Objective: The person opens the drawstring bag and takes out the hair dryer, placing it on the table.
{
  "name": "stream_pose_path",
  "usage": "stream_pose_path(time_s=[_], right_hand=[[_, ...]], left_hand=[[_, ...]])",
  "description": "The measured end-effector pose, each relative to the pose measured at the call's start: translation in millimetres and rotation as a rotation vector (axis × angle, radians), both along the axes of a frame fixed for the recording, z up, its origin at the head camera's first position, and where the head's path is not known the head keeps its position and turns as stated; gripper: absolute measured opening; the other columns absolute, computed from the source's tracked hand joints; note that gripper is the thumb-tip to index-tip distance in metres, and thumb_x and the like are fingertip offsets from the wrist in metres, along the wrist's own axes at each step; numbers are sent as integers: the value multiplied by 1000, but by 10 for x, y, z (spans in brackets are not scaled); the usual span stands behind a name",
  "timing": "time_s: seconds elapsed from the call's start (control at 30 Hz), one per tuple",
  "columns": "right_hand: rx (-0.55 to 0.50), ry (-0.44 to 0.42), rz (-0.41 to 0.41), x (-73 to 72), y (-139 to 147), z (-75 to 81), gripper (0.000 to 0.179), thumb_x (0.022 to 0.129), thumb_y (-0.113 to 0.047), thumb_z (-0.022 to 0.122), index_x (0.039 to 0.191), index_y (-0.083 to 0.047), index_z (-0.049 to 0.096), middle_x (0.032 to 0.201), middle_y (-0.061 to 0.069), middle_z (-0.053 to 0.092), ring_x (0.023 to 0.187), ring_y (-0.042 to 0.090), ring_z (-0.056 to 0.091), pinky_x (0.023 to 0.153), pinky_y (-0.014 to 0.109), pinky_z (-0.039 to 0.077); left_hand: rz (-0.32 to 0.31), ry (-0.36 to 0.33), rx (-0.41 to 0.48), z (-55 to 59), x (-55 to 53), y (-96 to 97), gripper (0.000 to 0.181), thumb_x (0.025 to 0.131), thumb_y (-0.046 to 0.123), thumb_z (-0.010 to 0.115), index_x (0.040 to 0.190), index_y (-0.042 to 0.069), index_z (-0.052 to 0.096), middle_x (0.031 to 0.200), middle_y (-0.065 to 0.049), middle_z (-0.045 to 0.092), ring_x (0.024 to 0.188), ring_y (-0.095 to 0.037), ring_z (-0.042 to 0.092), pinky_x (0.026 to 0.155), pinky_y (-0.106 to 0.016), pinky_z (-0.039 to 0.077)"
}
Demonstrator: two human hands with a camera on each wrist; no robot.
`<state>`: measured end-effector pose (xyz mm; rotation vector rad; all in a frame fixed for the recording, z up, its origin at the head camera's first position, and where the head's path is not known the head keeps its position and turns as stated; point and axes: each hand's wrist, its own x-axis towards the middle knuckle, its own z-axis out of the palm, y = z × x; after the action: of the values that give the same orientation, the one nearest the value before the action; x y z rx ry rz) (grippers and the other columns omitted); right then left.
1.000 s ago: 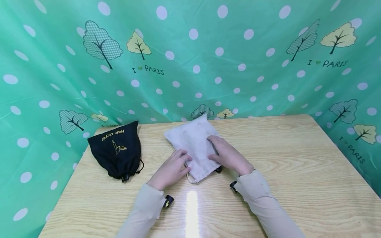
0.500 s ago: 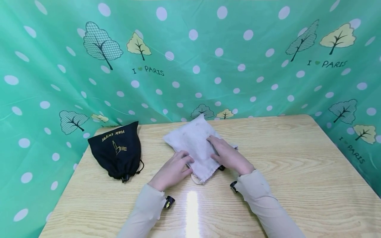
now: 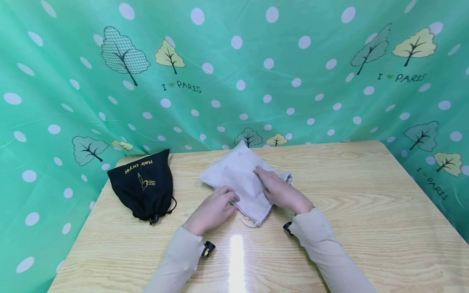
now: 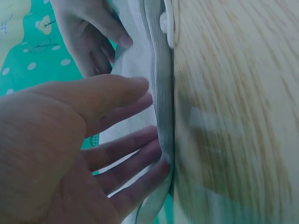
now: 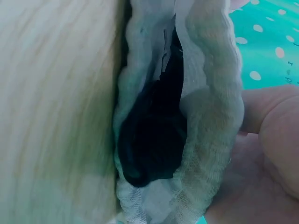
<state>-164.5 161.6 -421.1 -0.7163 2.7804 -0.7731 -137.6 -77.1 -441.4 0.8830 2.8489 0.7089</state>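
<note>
A whitish cloth drawstring bag (image 3: 234, 171) lies on the table, its cord loop (image 3: 249, 222) at the near corner. My left hand (image 3: 212, 209) touches its near left edge, thumb and fingers spread in the left wrist view. Across the right part of the bag rests my right hand (image 3: 280, 190), its fingers extended over the cloth. The right wrist view looks into the bag's parted mouth (image 5: 210, 116), where a dark black object (image 5: 154, 135) sits between the layers; its kind is unclear. Part of the right hand's palm (image 5: 257, 182) shows beside the cloth.
A black drawstring pouch (image 3: 146, 187) printed "Hair Dryer" lies at the left of the wooden table (image 3: 351, 228). A green dotted curtain (image 3: 234, 73) hangs right behind and around the table.
The white bag has turned on the table: its near corner with the cord has swung right, its far corner left, and an edge now shows beyond the right hand. Both hands stay nearly in place.
</note>
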Motion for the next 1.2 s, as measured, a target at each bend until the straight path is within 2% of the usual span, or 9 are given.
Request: stream_pose_path(time_s=[0.17,0.33,0.47,0.57,0.73,0.83,0.97,1.1,1.2], right_hand=[[-17,-4,4,-3,-6,-2,59,99,1,51,153,1,29,160,22,28,145,37,32,119,50,28],[-11,-6,19,-3,36,-7,61,99,-2,53,154,-1,27,161,19,27,148,37,27,120,51,23],[-23,9,39,-3,102,19,60,98,-6,56,152,1,31,157,21,33,146,38,29,120,52,24],[-36,0,38,0,178,62,58,98,-9,58,149,3,35,154,23,36,144,40,31,118,53,27],[-36,1,12,13,342,163,52,98,-11,58,145,4,41,149,25,41,140,42,36,115,57,31],[-26,6,-20,28,441,232,49,98,-11,59,141,5,44,145,26,44,135,44,39,112,59,35],[8,-23,-67,40,576,307,43,97,-11,59,135,9,49,132,26,52,122,42,49,104,57,43],[39,-106,-90,43,688,351,31,97,-14,59,119,8,58,113,20,60,103,33,58,90,50,51],[49,-194,-90,45,733,359,17,96,-15,61,102,1,63,100,12,64,89,23,59,80,41,52]], left_hand=[[16,3,14,8,-2,4,15,94,19,67,107,13,70,116,0,63,114,-20,57,103,-41,47],[36,5,28,11,-13,-10,14,95,19,66,108,14,70,119,2,63,114,-17,58,101,-38,49],[88,0,58,47,-42,-54,14,96,19,65,109,16,70,121,3,64,115,-17,60,100,-38,50],[134,7,95,105,-67,-112,12,97,18,64,107,16,70,117,2,66,110,-18,62,95,-39,52],[187,69,169,179,-123,-240,11,98,13,61,102,14,71,106,2,67,99,-17,64,88,-36,53],[210,106,205,200,-151,-320,10,97,11,61,102,13,71,105,0,67,101,-19,63,89,-39,52],[251,119,226,214,-180,-416,10,97,12,62,103,13,70,109,-2,67,105,-21,62,92,-43,51],[288,134,247,239,-210,-476,10,97,12,61,103,12,70,108,-4,68,104,-22,62,92,-43,51],[309,149,267,241,-228,-508,9,97,11,62,102,12,69,105,-4,68,100,-22,62,90,-42,52]])
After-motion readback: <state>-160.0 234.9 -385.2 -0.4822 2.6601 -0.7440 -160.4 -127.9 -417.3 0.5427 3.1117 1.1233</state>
